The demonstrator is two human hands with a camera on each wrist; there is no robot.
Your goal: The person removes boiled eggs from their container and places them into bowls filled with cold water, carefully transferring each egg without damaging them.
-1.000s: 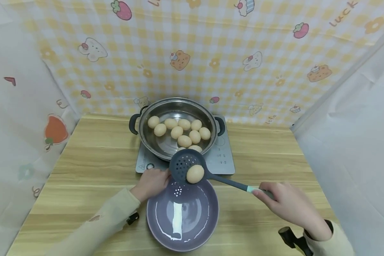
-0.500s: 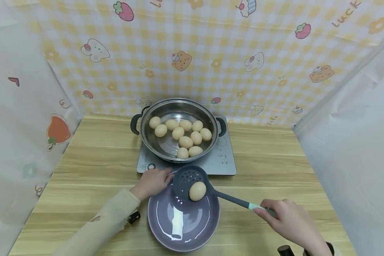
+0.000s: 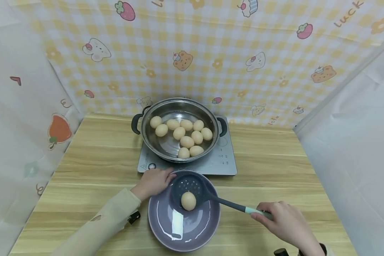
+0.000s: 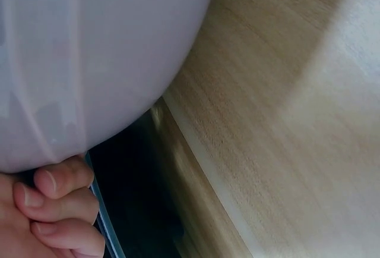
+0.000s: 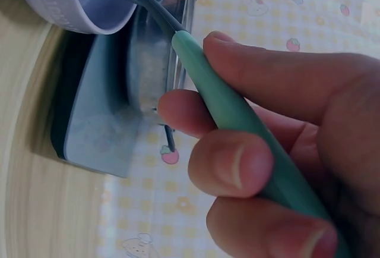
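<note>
My right hand (image 3: 283, 222) grips the mint-green handle (image 5: 225, 103) of a grey slotted skimmer (image 3: 230, 204), fingers curled round it in the right wrist view. The skimmer's perforated head lies inside a purple bowl (image 3: 156, 227), toward its far side. One light-brown egg (image 3: 188, 201) sits at the near edge of that head. With my left hand (image 3: 153, 183) I hold the bowl by its far-left rim; in the left wrist view its fingers (image 4: 65, 204) curl against the bowl's outer wall (image 4: 119, 44).
Behind the bowl, a steel pot (image 3: 166, 153) with black handles holds several eggs (image 3: 179, 133). It stands on a flat induction cooker (image 3: 224, 160). A checked cloth (image 3: 227, 42) hangs behind the wooden table (image 3: 268, 160), with white sheets at both sides.
The skimmer has come down and toward me from the pot's near rim into the bowl. Its egg has shifted to the near edge of the head. My left hand keeps its place on the rim.
</note>
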